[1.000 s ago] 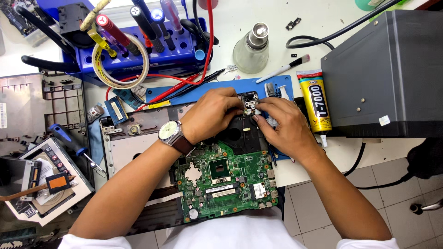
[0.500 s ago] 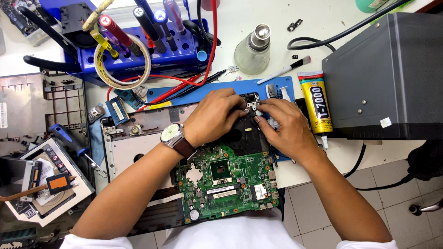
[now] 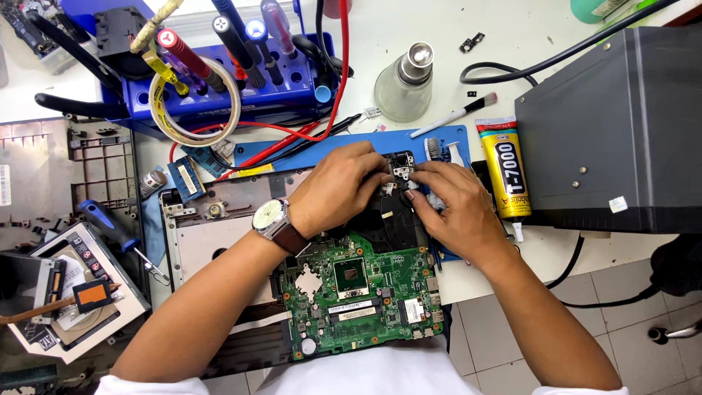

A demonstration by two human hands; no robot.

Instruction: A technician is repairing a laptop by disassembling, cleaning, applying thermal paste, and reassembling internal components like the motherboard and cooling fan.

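Green circuit board (image 3: 362,300) at near surface edge, black fan part (image 3: 391,212) on its far end. Left hand (image 3: 340,186), right hand (image 3: 453,205) pinch small metal bracket (image 3: 401,170) there. Fitting step under way, likely; next move needs steady fingertip alignment.

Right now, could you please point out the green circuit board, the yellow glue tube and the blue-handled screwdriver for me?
Green circuit board (image 3: 365,303): head view, on its middle beside the square chip.
Yellow glue tube (image 3: 506,174): head view, on its yellow body.
Blue-handled screwdriver (image 3: 102,222): head view, on its blue handle.
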